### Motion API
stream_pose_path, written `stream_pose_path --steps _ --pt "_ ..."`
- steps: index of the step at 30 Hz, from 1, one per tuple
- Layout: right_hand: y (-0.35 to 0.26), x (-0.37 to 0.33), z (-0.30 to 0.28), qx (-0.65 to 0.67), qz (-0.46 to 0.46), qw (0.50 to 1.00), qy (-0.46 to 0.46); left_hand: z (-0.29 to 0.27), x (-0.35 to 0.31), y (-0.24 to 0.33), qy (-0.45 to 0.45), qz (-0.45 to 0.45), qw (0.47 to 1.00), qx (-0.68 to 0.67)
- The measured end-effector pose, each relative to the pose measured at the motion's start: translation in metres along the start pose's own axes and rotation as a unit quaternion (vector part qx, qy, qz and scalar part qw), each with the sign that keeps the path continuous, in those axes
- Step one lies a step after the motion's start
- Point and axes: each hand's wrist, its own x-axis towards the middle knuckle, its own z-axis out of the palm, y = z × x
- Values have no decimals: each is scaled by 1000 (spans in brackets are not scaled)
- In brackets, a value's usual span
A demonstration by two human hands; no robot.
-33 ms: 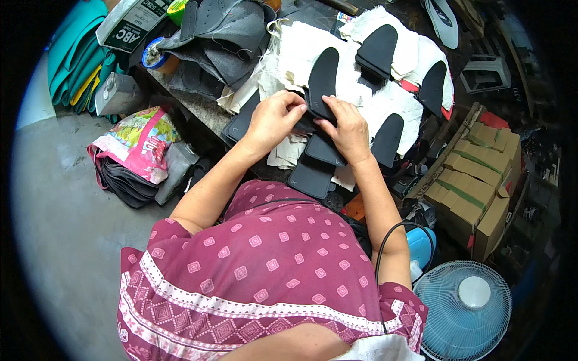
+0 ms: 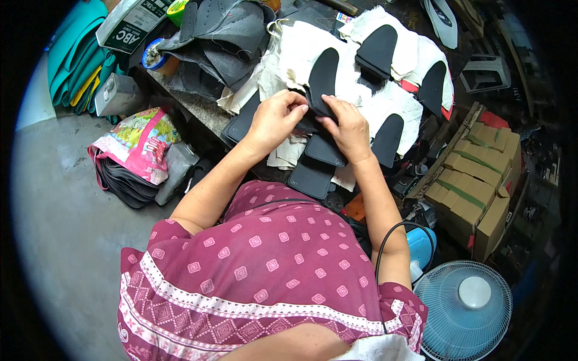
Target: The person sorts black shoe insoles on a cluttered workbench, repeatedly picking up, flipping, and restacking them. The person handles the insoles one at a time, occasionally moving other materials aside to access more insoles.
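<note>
A black shoe insole (image 2: 324, 71) points away from me over white cloth on the worktable. At its near end my left hand (image 2: 274, 123) is closed, thumb and fingertips pinching the left edge. My right hand (image 2: 349, 127) grips the same end from the right, its fingers on top and the thumb tucked at the near side. Just below my hands lie more black insoles (image 2: 325, 150), overlapping one another, with another (image 2: 311, 178) nearer my lap. Farther right a small stack of insoles (image 2: 378, 51) and single insoles (image 2: 431, 89) (image 2: 388, 139) rest on white cloth pieces.
Dark grey cut shoe pieces (image 2: 223, 36) are heaped at the back left, beside an open glue pot (image 2: 155, 55). Cardboard bundles (image 2: 466, 174) and a blue fan (image 2: 463, 310) stand on the right. A pink patterned bag (image 2: 135, 147) sits on the floor at left.
My right thumb has shifted very slightly upward against the insole. Everything else looks the same.
</note>
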Motion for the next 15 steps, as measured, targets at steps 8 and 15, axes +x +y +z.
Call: stream_pose_path --steps 8,15 --pt "23 5 -40 135 182 960 166 -33 11 -10 91 -2 974 207" --pt "-5 12 -22 -69 -29 990 121 -4 13 -1 1 -34 958 286"
